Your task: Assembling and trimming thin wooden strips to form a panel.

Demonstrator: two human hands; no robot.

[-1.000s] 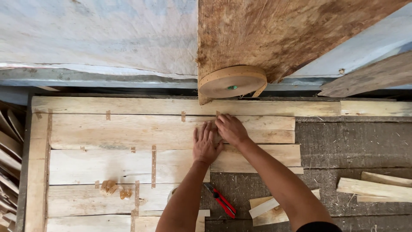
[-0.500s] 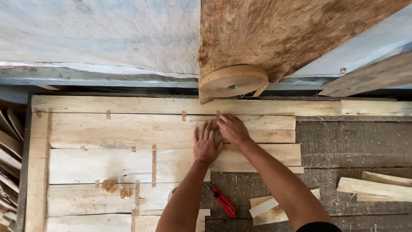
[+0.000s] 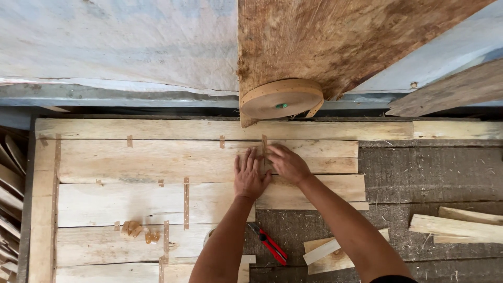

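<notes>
At the far left edge, a stack of curved pale wood offcuts (image 3: 8, 199) is seen beside a broad sheet of pale veneer strips (image 3: 157, 162) that are laid side by side and joined by short brown paper tape pieces (image 3: 186, 202). A few small tan wood chips (image 3: 137, 230) are scattered on the lower strips. Near the middle, the left hand (image 3: 250, 175) is laid flat on the veneer, fingers together and palm down, nothing being gripped. Just beside it, a narrow vertical strip of brown tape (image 3: 264, 152) is pressed across a seam by the right hand (image 3: 287, 163), whose fingers are bent onto the tape rather than closed around it. Above the hands, a round roll of brown gummed paper tape (image 3: 282, 98) is propped against a rough brown board (image 3: 335, 42). Below the hands, a red-handled utility knife (image 3: 271, 244) lies on the dark grey bench surface (image 3: 429, 173), and loose pale wood slats (image 3: 456, 225) lie at the right
</notes>
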